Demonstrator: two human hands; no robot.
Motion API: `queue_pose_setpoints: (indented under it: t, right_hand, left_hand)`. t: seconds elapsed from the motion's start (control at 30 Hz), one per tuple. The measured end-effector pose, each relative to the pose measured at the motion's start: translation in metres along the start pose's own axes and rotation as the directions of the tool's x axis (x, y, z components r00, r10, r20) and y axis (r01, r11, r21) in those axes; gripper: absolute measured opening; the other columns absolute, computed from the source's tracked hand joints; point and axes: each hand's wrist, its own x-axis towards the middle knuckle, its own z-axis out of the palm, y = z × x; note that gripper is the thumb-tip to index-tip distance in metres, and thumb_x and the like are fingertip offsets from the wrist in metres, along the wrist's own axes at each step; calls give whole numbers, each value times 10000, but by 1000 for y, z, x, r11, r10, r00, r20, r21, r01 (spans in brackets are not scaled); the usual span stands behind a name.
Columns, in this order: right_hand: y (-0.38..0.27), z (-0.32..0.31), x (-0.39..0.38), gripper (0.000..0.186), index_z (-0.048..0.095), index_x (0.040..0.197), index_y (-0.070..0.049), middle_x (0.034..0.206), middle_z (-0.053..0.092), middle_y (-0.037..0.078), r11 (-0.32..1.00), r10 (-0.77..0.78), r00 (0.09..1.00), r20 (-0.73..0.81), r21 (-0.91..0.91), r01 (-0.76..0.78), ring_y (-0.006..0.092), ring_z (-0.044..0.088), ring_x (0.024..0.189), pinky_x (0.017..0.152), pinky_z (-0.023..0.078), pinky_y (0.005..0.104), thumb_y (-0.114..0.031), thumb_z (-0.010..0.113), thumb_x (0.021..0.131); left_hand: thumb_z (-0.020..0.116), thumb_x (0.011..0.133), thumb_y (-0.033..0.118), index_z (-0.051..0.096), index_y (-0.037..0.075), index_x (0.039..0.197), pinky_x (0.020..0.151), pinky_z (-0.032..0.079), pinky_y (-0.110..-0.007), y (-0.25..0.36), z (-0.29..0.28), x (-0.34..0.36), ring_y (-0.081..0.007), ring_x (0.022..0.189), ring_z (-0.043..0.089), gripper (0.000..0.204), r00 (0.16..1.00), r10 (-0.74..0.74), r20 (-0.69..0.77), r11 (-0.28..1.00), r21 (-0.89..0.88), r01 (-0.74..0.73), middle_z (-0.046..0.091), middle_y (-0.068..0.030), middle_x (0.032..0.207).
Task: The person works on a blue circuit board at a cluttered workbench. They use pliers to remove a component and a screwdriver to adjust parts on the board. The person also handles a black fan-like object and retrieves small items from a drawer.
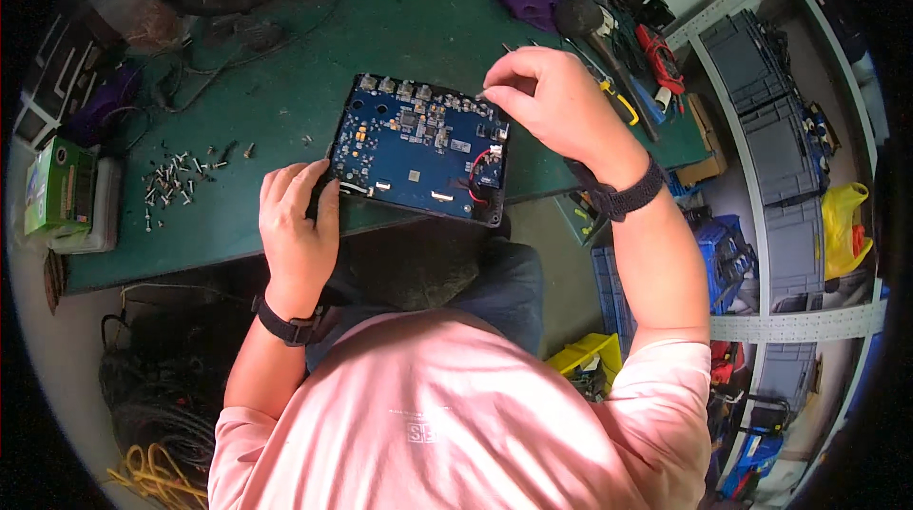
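Observation:
A blue circuit board (pixel 404 153) lies in a shallow black housing (pixel 493 217) near the front edge of the bench. It carries several metal connectors along its far side and a red wire (pixel 473 172) at the right. My left hand (pixel 297 215) grips the housing's left edge, thumb and forefinger against it. Over the board's far right corner, the thumb and forefinger of my right hand (pixel 556 96) are pinched together. Whatever small piece sits at their tips is too small to name.
Loose screws (pixel 176 177) lie in a pile on the green bench (pixel 285 63), left of the board. A green box (pixel 59 188) stands at the left edge. At the right are yellow-handled pliers (pixel 620 101), a hammer (pixel 609 44), a red multimeter (pixel 660 58) and shelves with grey crates (pixel 747 58).

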Motion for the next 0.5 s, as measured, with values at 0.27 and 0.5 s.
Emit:
queue_pose_setpoints:
  t: [0.27, 0.5]
  right_hand:
    - [-7, 18, -45, 141, 692, 812, -25, 790, 650, 154, 994, -108, 992, 59, -25, 110, 331, 646, 761, 673, 510, 415, -164, 688, 792]
    - [-15, 42, -74, 98, 683, 831, -18, 789, 642, 130, 991, -82, 995, 57, -106, 87, 293, 645, 693, 627, 509, 361, -89, 727, 779]
  left_hand:
    - [663, 827, 17, 660, -11, 1011, 849, 479, -405, -1, 1, -1, -343, 934, 600, 186, 998, 60, -17, 998, 26, -59, 658, -165, 995]
    - [665, 800, -9, 654, -5, 977, 823, 487, -406, 1, 4, 0, -338, 914, 602, 177, 995, 93, -47, 996, 21, -92, 663, -144, 980]
